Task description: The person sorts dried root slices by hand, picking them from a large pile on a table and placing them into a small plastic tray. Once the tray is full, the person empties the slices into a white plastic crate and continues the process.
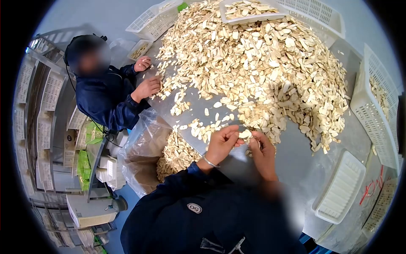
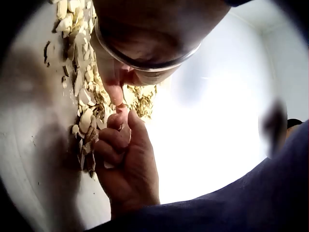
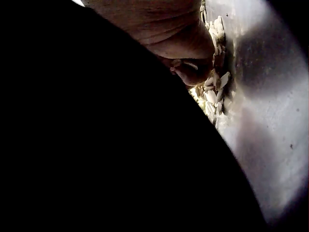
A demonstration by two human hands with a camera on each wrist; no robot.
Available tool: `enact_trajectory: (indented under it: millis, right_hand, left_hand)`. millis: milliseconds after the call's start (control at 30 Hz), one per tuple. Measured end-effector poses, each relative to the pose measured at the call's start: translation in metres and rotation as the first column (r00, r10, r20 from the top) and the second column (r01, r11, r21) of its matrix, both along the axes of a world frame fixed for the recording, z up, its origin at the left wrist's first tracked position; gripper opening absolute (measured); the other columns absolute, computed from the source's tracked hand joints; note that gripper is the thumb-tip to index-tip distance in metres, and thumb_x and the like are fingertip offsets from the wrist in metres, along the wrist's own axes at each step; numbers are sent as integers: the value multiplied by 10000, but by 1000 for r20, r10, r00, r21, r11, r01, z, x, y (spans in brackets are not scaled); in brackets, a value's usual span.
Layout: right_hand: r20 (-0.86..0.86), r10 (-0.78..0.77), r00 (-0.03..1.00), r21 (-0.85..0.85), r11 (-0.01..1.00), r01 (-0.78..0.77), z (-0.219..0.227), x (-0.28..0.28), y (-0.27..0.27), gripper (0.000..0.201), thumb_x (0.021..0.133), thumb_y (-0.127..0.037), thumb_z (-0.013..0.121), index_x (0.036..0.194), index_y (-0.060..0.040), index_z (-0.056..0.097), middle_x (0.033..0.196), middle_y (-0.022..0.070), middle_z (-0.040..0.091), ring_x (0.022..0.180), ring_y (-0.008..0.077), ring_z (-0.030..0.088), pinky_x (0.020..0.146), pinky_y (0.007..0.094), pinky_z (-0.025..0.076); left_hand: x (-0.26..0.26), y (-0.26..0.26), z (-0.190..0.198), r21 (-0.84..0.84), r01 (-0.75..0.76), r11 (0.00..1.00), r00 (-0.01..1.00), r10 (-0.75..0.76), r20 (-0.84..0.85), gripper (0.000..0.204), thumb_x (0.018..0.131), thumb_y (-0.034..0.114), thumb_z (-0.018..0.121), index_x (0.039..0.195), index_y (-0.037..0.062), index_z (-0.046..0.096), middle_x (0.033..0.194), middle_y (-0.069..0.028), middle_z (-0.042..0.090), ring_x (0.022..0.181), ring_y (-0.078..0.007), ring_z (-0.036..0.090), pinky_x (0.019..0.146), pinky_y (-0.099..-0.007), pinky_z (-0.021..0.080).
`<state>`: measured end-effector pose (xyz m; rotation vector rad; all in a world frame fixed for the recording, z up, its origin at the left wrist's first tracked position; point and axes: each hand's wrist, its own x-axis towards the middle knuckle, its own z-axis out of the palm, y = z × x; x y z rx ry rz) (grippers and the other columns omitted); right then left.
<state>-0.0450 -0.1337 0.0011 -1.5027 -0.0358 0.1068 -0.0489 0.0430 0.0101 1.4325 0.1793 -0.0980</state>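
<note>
Over the near edge of the heap, my left hand (image 1: 223,144), with a bangle (image 2: 145,63) at its wrist, pinches a pale dried slice (image 1: 245,134) between thumb and fingertips. My right hand (image 1: 264,155) pinches at the other side of the same slice, its fingertips close to the left ones. In the left wrist view the right hand's other fingers curl towards the palm. A sleeve hides most of the right wrist view. Beyond both hands, a large heap of pale dried slices (image 1: 258,63) spreads over the metal table (image 1: 296,158).
Across the left corner, another person (image 1: 105,91) handles slices. An open plastic-lined bag (image 1: 139,148) holding slices stands at the table's left edge. White baskets (image 1: 372,108) line the far and right sides. A white tray (image 1: 340,186) and red-handled scissors (image 1: 372,186) lie at right.
</note>
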Motion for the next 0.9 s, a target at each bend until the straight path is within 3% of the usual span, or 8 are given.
enact_trajectory:
  millis: [200,300,433,533,567,667,800,900]
  right_hand:
    - [-50,-19,999,-17,1000,19,15,0,-1,182,973,-130,648,1093,2,685,782,-26,602,705,30,508,620,215,425]
    - [-60,47,997,-91,994,-52,16,-1,-4,152,967,-124,650,1039,-1,703,743,-23,600,685,30,511,615,217,428]
    - [121,-9,993,-95,995,20,13,-1,5,135,963,-112,649,1016,-4,710,740,-25,599,671,28,504,601,215,417]
    - [115,-132,985,-38,990,137,3,5,3,129,965,-103,643,1012,-3,710,740,-50,579,662,18,476,585,205,386]
    - [54,-132,990,-27,991,134,5,5,-1,127,967,-98,639,1013,-1,708,742,-58,569,662,15,466,581,201,373]
    - [-37,-121,992,29,992,122,11,4,-2,120,974,-83,626,1015,-2,703,744,-79,542,660,6,439,572,193,338]
    - [-59,-88,994,9,996,88,14,4,-4,139,994,-102,594,1015,0,686,806,-68,577,716,12,473,625,192,370]
    - [-45,-77,996,26,997,78,15,4,-6,137,996,-101,590,1013,-6,687,806,-72,575,713,13,472,623,194,369]
  left_hand:
    - [-1,11,3,224,27,974,996,-45,77,331,1037,133,578,1300,-68,573,975,-102,720,843,-120,693,723,-243,562]
    - [10,45,9,269,-144,952,983,107,147,243,1050,131,541,1211,-36,614,1020,-60,711,854,-98,655,749,-233,544]
    - [12,73,3,408,-269,872,954,184,236,189,1014,104,587,1151,-10,652,990,-56,720,833,-114,670,741,-233,539]
    - [7,65,10,777,-269,570,950,25,311,153,928,84,647,1047,-8,679,923,-113,706,806,-245,680,734,-339,545]
    - [11,67,-7,795,-378,474,873,-102,476,154,848,94,702,985,24,687,863,-129,669,834,-338,636,779,-406,521]
    - [11,45,15,852,-279,443,880,-236,411,153,824,97,724,964,48,686,826,-116,653,863,-345,625,817,-422,508]
    - [14,44,6,858,-341,383,857,-248,451,177,813,91,748,979,48,704,903,-129,705,830,-324,664,762,-389,530]
    - [11,54,-2,802,-258,538,929,-89,359,167,847,62,714,1012,40,714,912,-142,713,766,-288,689,680,-345,542]
